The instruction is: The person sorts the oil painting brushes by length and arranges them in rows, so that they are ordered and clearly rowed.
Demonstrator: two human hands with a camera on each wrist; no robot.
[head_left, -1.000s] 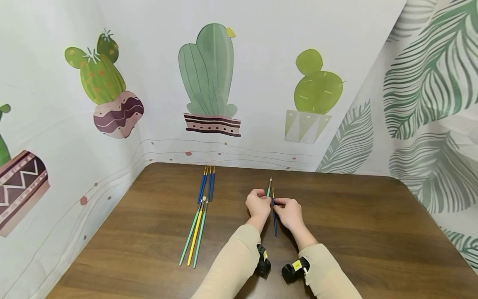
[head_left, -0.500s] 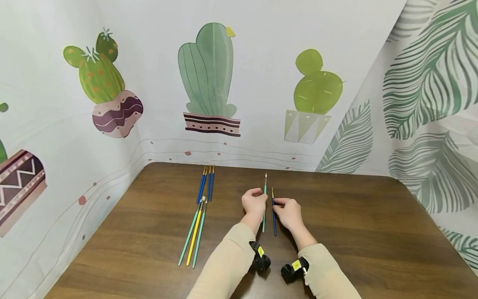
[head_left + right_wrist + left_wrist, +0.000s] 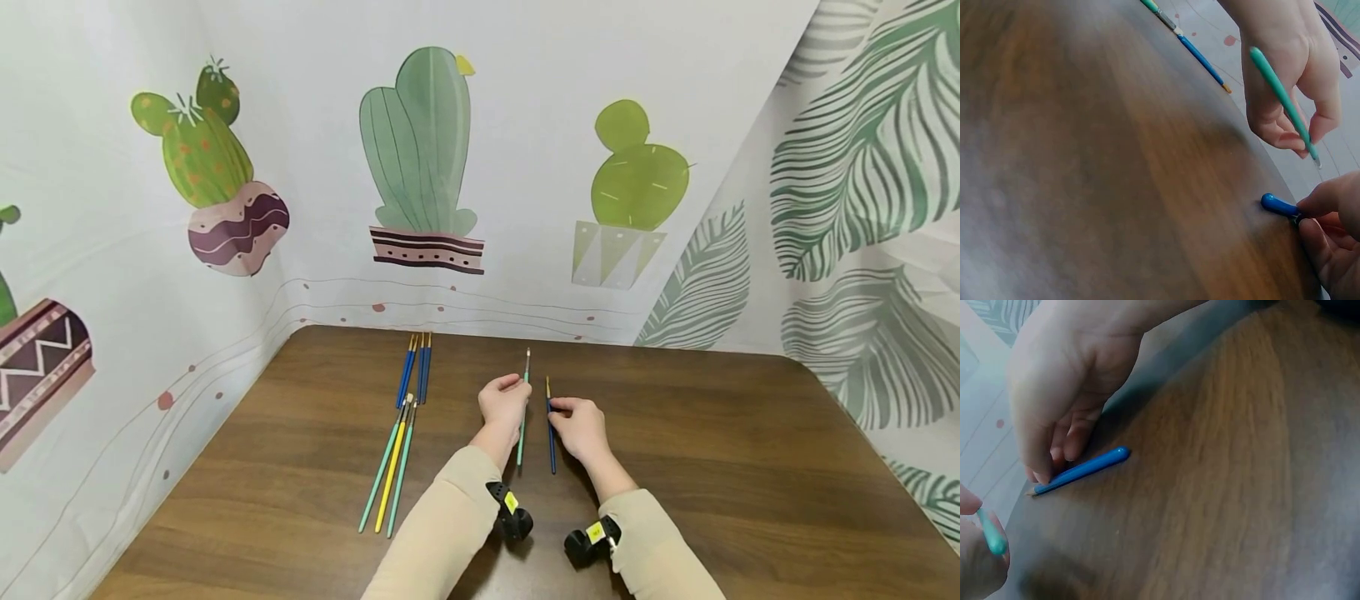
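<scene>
A mint-green paintbrush (image 3: 522, 437) with its bristles pointing away is pinched in my left hand (image 3: 502, 404). In the right wrist view that brush (image 3: 1282, 94) appears raised off the table. Just to the right, my right hand (image 3: 581, 427) holds a blue paintbrush (image 3: 552, 446) between thumb and fingers. Its blue handle (image 3: 1088, 469) lies along or very close to the tabletop in the left wrist view; contact cannot be told. The two brushes are apart, roughly parallel. Fingers partly cover each handle.
On the left of the brown wooden table (image 3: 300, 467), several blue paintbrushes (image 3: 407, 371) lie near the back edge. Before them lie two mint-green brushes (image 3: 381, 475) and a yellow paintbrush (image 3: 392, 475), heads close together. A cactus-patterned cloth (image 3: 525, 167) hangs behind.
My left hand has moved left with the mint-green brush, away from the blue one, and more of its handle now shows. The right hand has stayed in place.
</scene>
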